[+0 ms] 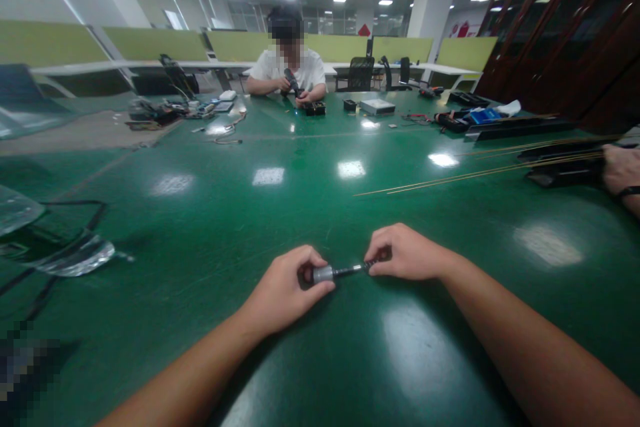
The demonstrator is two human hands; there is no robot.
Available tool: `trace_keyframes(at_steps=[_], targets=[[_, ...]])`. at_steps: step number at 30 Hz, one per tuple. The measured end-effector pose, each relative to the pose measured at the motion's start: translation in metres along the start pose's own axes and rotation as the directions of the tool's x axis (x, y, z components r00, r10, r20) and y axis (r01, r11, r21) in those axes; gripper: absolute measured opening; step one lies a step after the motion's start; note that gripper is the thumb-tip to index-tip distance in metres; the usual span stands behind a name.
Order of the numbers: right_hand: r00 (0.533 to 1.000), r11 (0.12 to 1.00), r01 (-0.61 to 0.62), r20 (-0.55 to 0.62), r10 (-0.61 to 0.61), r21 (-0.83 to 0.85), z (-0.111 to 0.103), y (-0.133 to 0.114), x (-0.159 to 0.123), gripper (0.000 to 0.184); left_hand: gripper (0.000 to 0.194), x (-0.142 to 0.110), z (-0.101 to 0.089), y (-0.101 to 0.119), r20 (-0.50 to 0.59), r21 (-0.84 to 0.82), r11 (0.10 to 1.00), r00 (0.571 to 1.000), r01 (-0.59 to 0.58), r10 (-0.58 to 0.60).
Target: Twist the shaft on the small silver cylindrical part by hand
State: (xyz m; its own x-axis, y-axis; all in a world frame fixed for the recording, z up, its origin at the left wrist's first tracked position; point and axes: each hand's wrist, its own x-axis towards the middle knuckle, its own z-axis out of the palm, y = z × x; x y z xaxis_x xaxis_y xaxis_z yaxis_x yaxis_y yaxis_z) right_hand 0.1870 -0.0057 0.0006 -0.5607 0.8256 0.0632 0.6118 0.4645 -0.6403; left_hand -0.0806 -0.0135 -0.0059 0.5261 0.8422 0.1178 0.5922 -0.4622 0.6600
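Observation:
Low over the green table, or resting on it, is a small tool-like part: a short grey cylinder [324,273] with a thin dark shaft [347,270] that has a shiny band. My left hand [287,290] is closed round the grey cylinder, thumb and fingers on its sides. At the shaft's other end, my right hand [405,253] pinches a dark ribbed end piece [371,265] between thumb and fingertips. The part lies roughly level between my two hands. Its exact kind does not show, and my fingers partly hide both ends.
A clear plastic bag [75,257] and dark cables lie at left. Thin long rods [450,178] reach in from the right, near another person's hand [623,170]. Across the table [225,207], a co-worker [287,73] holds a dark tool over a black part; electronics and boxes lie about.

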Motion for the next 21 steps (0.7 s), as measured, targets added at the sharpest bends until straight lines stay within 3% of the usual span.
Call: trace_keyframes(at_steps=[8,12,15,18,21], targets=[[0.999,0.999,0.036,-0.01,-0.036,0.016,0.013,-0.008,0.005,0.012,0.016,0.0,0.001,0.0,0.008,0.012,1.0,1.0,-0.024,0.024],[0.984,0.989,0.145,-0.099,-0.147,-0.022,0.036,-0.018,0.017,0.013,0.016,0.0,0.002,0.0,-0.012,0.01,0.998,0.998,-0.056,0.056],[0.973,0.989,0.14,-0.177,-0.147,-0.052,0.049,-0.023,0.024,0.013,0.018,-0.001,0.001,0.0,-0.03,0.01,0.998,0.998,-0.061,0.061],[0.97,0.995,0.099,-0.222,-0.104,-0.032,0.051,-0.023,0.024,0.012,0.015,0.0,-0.002,0.002,-0.016,-0.019,0.997,0.997,-0.073,0.072],[0.963,0.991,0.129,-0.233,-0.134,-0.038,0.048,-0.021,0.021,0.009,0.018,0.002,-0.004,0.005,-0.02,-0.046,0.997,0.998,-0.054,0.053]])
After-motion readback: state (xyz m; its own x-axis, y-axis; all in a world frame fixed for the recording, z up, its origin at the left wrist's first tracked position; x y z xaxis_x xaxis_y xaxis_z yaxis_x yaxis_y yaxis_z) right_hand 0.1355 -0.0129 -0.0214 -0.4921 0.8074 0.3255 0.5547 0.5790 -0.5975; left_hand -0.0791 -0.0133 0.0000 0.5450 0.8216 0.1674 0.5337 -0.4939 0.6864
